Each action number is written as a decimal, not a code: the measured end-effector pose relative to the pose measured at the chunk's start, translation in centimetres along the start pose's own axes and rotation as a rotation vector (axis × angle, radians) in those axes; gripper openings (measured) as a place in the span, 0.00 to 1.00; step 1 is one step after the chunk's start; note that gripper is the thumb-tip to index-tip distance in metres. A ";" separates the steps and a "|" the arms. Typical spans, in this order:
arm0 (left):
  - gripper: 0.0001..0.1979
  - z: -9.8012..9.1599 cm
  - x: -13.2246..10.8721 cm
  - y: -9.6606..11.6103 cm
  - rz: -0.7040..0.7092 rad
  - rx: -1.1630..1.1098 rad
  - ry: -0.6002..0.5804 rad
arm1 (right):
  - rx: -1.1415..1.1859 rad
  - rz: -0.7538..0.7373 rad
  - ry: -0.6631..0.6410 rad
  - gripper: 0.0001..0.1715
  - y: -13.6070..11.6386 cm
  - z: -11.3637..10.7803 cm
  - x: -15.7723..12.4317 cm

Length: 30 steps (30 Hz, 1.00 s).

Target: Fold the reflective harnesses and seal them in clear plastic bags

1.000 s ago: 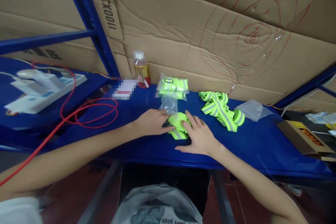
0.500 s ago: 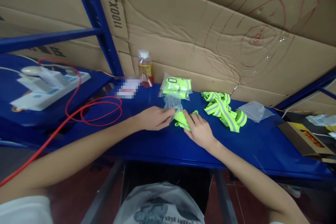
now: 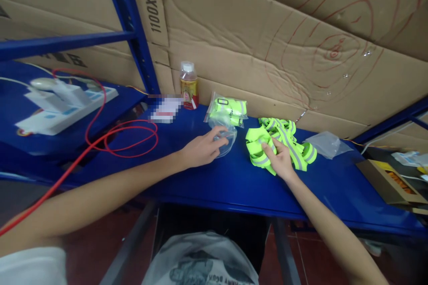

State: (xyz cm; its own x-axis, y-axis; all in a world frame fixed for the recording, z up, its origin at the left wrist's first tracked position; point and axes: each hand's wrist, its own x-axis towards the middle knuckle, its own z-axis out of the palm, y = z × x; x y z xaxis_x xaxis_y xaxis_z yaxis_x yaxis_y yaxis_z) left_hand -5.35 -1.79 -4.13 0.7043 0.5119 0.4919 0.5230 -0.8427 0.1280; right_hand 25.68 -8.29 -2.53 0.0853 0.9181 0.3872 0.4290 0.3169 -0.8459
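In the head view my left hand (image 3: 205, 148) is closed on a clear plastic bag (image 3: 229, 148) that looks empty and a little puffed up. My right hand (image 3: 280, 160) grips a folded neon yellow-green reflective strap (image 3: 256, 140), thumb on top, just above the blue table. Right behind it lies a loose heap of reflective straps (image 3: 296, 149) with grey stripes; the held strap overlaps it in view. Farther back, a packed zip bag of reflective straps (image 3: 230, 109) leans near the cardboard, with a black buckle showing.
A bottle (image 3: 189, 87) with a white cap stands at the back. Another clear bag (image 3: 327, 144) lies right of the heap, and an open cardboard box (image 3: 389, 182) sits at the right. A red cable (image 3: 130, 156) loops at left near a white power strip (image 3: 63, 113).
My right hand has moved right with the neon strap, away from the clear bag. The strap now looks looser and more spread. My left hand stays with the bag.
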 end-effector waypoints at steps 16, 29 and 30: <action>0.26 2.0 0.2 1.5 0.002 -0.105 0.077 | 0.466 0.441 -0.577 0.32 -2.4 4.1 -1.4; 0.10 0.7 1.0 2.2 -0.216 -0.282 0.126 | 0.411 0.563 -0.351 0.33 -2.3 3.6 -0.7; 0.10 0.7 0.9 2.3 -0.218 -0.289 0.148 | 0.403 0.556 -0.346 0.33 -2.3 3.7 -0.7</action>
State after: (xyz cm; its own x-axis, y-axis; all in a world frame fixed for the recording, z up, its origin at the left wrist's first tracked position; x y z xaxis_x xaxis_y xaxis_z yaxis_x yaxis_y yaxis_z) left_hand -3.18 -3.12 -3.96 0.5041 0.6722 0.5423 0.4810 -0.7400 0.4702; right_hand 21.29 -8.84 -2.19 -0.1221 0.9689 -0.2151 0.0386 -0.2119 -0.9765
